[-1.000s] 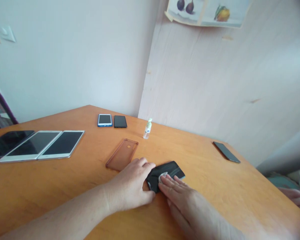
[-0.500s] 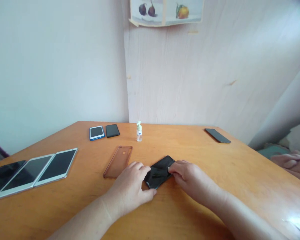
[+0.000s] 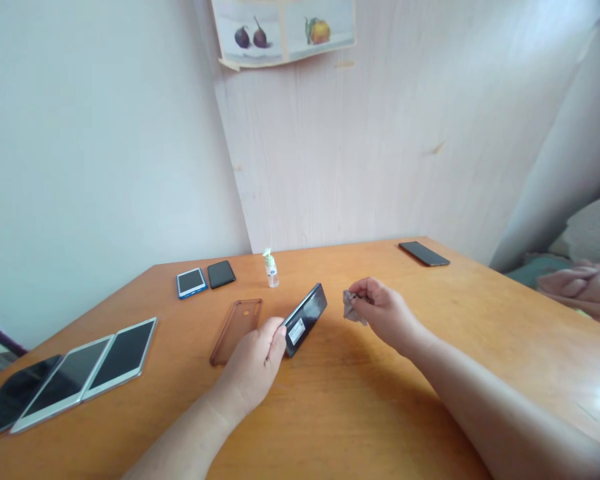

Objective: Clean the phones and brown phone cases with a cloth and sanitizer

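Note:
A black smartphone (image 3: 309,315) is tilted up on its edge above the table, with a white label on the face toward me. My left hand (image 3: 256,353) grips it by its left end, thumb in front. To the right of the phone, my right hand (image 3: 383,312) pinches a crumpled greyish cloth (image 3: 351,307), held apart from the phone. A brownish see-through phone case (image 3: 235,331) lies flat just beyond my left hand. Behind the phone stands a small clear pump bottle (image 3: 271,270) with a pale green top.
Several devices lie on the wooden table (image 3: 300,427): a white tablet (image 3: 123,357), a second white tablet (image 3: 65,381) and a dark one (image 3: 17,397) at left, a blue-edged phone (image 3: 191,283) and a black phone (image 3: 221,274) behind, another dark phone (image 3: 424,254) at back right.
My left hand has lifted and tilted the phone up from the table. My right hand has come away from it to the right with the cloth. The view has tilted slightly.

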`<state>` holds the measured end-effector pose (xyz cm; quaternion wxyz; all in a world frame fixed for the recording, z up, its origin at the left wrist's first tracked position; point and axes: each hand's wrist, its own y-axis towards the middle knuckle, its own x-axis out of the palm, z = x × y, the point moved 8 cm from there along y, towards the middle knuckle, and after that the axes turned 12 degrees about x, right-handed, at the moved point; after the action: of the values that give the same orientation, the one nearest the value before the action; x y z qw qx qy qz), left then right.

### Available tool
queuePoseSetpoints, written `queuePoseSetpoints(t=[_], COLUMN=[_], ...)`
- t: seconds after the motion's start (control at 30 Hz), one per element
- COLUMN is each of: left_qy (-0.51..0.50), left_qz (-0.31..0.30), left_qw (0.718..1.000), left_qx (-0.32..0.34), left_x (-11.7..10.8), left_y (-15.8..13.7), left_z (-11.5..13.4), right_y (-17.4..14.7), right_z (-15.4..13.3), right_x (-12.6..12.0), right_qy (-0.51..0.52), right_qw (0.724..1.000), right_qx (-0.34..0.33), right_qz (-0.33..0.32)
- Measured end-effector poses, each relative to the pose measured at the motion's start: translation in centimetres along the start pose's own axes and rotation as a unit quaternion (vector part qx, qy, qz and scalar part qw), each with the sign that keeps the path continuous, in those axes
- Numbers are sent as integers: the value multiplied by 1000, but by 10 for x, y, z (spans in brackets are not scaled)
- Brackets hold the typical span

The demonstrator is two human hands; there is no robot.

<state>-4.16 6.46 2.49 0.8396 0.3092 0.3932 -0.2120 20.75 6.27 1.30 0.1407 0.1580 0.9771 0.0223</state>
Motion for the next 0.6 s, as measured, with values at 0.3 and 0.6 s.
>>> queuePoseSetpoints(t=[0.3,0.6], left_qy=[-161,-124], left_qz=[-5,-18], left_qw=[986,991], left_qx=[-36,-55], left_x=[15,23], left_y=[-1,4], left_z=[-2,-4], right_y=[-2,-2], right_z=[7,0], right_x=[21,27], right_qy=[35,-257], right_qw=[999,961], right_qx=[-32,-101], right_qz=[-18,-2])
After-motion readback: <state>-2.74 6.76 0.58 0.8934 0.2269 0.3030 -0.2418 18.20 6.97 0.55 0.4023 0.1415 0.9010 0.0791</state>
